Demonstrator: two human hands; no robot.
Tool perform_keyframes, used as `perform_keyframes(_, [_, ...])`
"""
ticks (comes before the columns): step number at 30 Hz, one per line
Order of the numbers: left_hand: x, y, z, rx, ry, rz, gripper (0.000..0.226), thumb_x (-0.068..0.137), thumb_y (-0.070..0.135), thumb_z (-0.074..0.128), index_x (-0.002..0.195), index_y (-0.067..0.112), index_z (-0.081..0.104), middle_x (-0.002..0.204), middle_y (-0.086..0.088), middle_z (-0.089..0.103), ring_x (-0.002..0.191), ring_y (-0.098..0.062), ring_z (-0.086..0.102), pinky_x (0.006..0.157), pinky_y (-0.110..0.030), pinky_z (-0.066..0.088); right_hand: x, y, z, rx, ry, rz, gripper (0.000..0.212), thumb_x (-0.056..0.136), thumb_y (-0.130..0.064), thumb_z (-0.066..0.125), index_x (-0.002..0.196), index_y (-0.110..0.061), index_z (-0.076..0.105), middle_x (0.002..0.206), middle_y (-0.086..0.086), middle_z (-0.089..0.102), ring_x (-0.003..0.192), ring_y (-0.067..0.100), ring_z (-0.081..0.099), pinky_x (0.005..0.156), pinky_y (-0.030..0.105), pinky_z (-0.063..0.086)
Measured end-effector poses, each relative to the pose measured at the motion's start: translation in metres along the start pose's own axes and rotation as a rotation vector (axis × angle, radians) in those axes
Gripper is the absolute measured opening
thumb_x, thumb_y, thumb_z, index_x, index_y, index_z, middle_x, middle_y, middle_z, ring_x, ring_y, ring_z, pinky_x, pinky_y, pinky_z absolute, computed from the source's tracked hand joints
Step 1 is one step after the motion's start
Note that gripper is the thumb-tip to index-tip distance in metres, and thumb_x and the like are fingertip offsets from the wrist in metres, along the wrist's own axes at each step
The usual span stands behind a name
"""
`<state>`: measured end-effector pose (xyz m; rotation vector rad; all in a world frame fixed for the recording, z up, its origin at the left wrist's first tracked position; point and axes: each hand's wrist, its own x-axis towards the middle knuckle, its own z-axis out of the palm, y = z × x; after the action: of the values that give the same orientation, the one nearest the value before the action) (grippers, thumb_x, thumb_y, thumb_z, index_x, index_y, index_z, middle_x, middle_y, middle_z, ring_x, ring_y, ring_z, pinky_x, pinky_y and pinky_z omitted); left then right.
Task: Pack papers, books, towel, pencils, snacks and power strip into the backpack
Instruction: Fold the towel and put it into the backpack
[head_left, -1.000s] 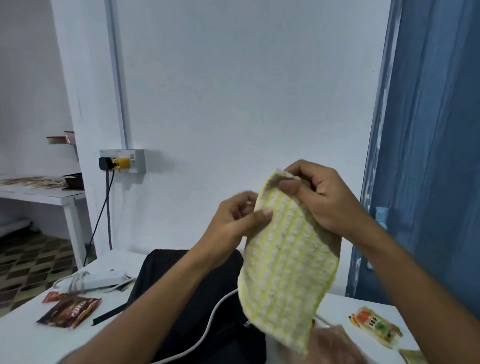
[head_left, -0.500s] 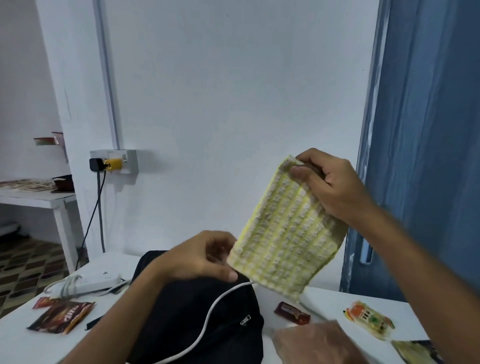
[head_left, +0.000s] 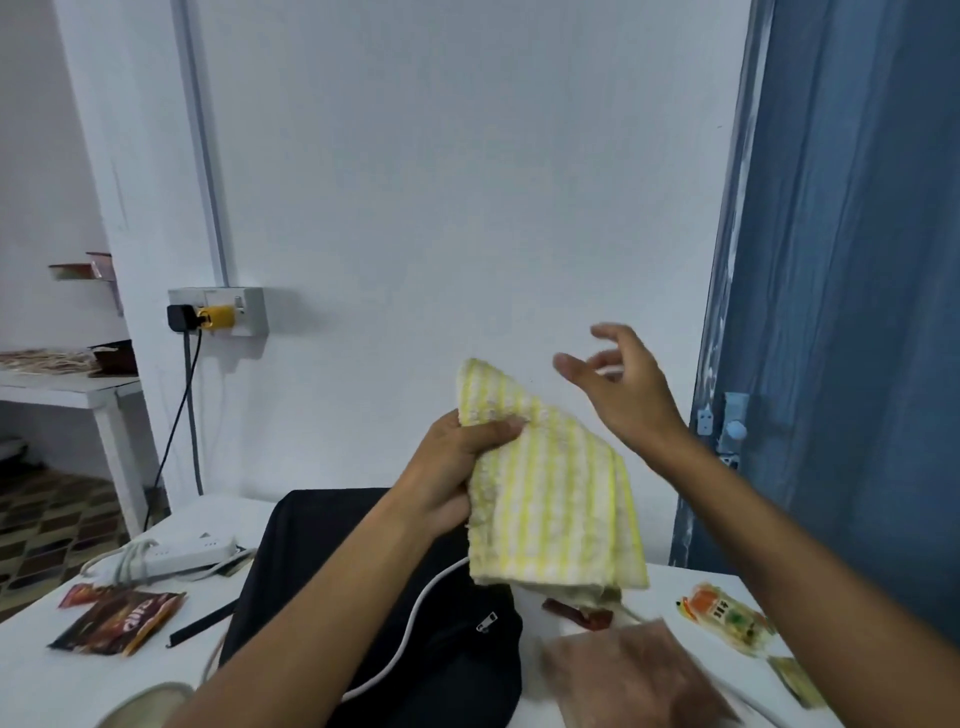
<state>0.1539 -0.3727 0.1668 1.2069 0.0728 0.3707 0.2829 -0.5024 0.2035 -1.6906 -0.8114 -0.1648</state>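
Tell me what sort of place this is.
Probably a plain room in a home or dorm: a white table against a painted wall, a wall socket with plugs in it, a blue curtain, and a patterned tile floor.

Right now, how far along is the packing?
Nothing shows as packed. In hand: the left hand grips the folded towel above the backpack; the right hand is free. Left: the power strip and snack packets lie on the table.

Yellow-and-white striped towel (head_left: 556, 499), black backpack (head_left: 332, 561), white power strip (head_left: 176, 553), blue curtain (head_left: 857, 260)
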Motion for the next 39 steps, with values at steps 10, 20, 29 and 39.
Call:
perform_keyframes(10, [0.007,-0.004,-0.024,-0.015,0.139,-0.071,0.040,0.087,0.012,0.065,0.124,-0.001,0.056,0.119,-0.021,0.065,0.107,-0.036,0.064,0.094,-0.053,0.049,-0.042,0.033,0.022,0.738,-0.388,0.605,0.063,0.078,-0.038,0.071,0.131,-0.014,0.046,0.105,0.011,0.071,0.080,0.021,0.072,0.064,0.033,0.056])
perform_keyframes(20, [0.002,-0.001,-0.043,0.415,0.206,-0.015,0.074,0.079,-0.008,0.070,0.137,0.021,0.036,0.082,-0.011,0.057,0.073,-0.021,0.066,0.071,-0.035,0.057,-0.043,0.038,0.025,0.350,-0.093,0.296,0.013,0.084,-0.008,0.069,0.093,-0.011,0.062,0.088,0.010,0.064,0.064,0.016,0.060,0.049,0.020,0.046])
perform_keyframes(29, [-0.001,0.002,-0.046,0.873,0.255,0.217,0.048,0.058,0.018,0.084,0.103,0.018,0.067,0.094,-0.006,0.067,0.079,-0.016,0.066,0.074,-0.031,0.058,-0.035,0.039,0.005,-0.058,-0.312,0.147,0.037,0.068,-0.003,0.081,0.099,-0.015,0.065,0.092,0.008,0.067,0.082,0.017,0.062,0.076,0.034,0.053])
perform_keyframes(39, [-0.006,0.016,-0.028,0.285,0.033,0.113,0.020,0.086,0.013,0.065,0.102,0.001,0.062,0.099,-0.014,0.071,0.090,-0.027,0.069,0.072,-0.032,0.056,-0.030,0.028,-0.002,0.634,-0.407,0.300,0.008,0.091,-0.005,0.054,0.087,-0.008,0.060,0.085,0.008,0.065,0.082,0.023,0.061,0.074,0.036,0.046])
